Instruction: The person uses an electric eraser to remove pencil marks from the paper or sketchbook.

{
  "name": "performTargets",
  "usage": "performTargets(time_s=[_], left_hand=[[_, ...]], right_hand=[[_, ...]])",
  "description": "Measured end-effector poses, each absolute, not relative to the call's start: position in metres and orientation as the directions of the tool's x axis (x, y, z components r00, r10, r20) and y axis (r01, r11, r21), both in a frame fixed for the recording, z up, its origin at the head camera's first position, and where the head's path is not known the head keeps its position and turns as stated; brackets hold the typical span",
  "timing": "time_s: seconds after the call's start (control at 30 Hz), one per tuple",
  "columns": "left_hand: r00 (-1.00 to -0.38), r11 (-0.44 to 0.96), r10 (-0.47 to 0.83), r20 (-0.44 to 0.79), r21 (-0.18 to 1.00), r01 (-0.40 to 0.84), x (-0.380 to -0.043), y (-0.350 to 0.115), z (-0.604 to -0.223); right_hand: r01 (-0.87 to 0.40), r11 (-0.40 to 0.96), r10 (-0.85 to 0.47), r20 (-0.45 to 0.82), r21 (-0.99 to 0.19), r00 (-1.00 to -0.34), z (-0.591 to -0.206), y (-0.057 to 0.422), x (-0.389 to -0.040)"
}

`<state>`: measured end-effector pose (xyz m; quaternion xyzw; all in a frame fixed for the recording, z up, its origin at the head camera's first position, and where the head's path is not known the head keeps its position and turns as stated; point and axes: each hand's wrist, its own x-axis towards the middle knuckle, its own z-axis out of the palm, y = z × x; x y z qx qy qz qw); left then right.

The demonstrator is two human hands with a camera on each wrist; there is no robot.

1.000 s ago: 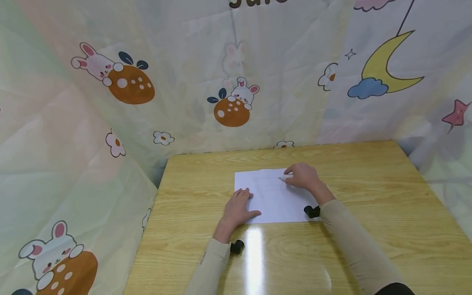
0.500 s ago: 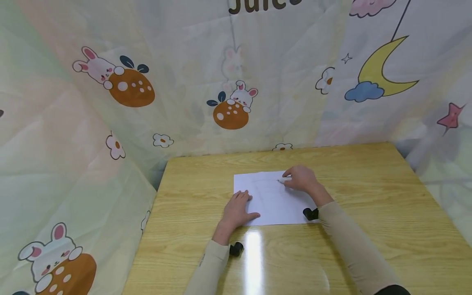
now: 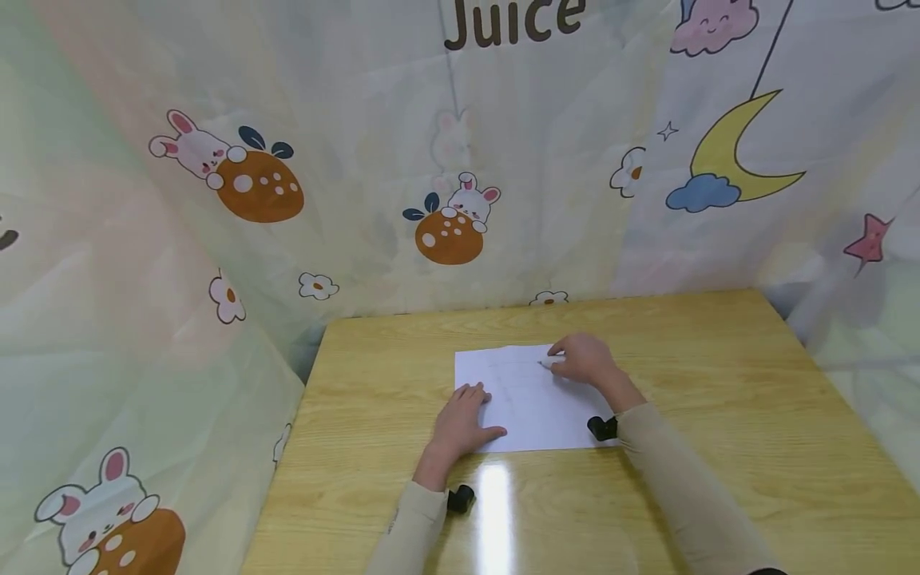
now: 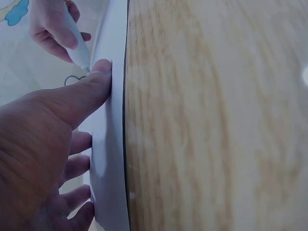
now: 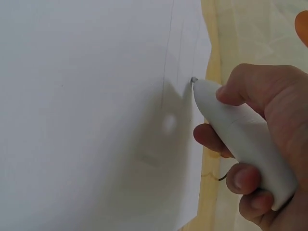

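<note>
"Pen (image 5: 245, 137): location?"

"Just right of and below centre in the head view; slanted across the right half of the right wrist view. White, thick body, dark tip (image 5: 194, 79) down at the paper (image 3: 539, 415)."

"Grip?"

"My right hand (image 3: 585, 359) has it, fingers curled round the body from both sides."

"Other hand?"

"My left hand (image 3: 460, 419) lies over the paper's lower left part in the head view. Fingers nearly straight, thumb spread wide, gripping nothing."

"Marks?"

"Several faint lines (image 5: 168, 53), upper part of the right wrist view. Tip is at the rightmost. Broad shadow (image 5: 139, 149) on the paper, left of the pen."

"Surroundings?"

"Wood-grain table (image 3: 381, 383) under the paper, lower half of the head view. Beige sleeves (image 3: 690, 487) on both my arms, a black device (image 3: 602, 429) at each wrist. Printed backdrop (image 3: 561, 144) across the upper half: 'Juice' (image 3: 513, 22) top centre, yellow moon (image 3: 719, 152) upper right."
</note>
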<state>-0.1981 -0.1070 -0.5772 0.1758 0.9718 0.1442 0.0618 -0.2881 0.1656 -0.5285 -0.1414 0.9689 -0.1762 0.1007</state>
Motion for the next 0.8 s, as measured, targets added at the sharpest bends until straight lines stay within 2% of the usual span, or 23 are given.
performTargets(time_s=[0.23,0.8], left_hand=[[-0.929,0.891,0.369,-0.030,0.297,0.345,-0.203,-0.103,-0.577],[-0.931,0.884,0.362,-0.033,0.329,0.332,-0.191,-0.108,-0.580]], right_hand=[[-0.231,0.894,-0.292,-0.109,-0.384,-0.950,-0.524,0.167,-0.288],[-0.222,0.900,-0.296,-0.153,-0.375,-0.943,-0.534,0.163,-0.282]])
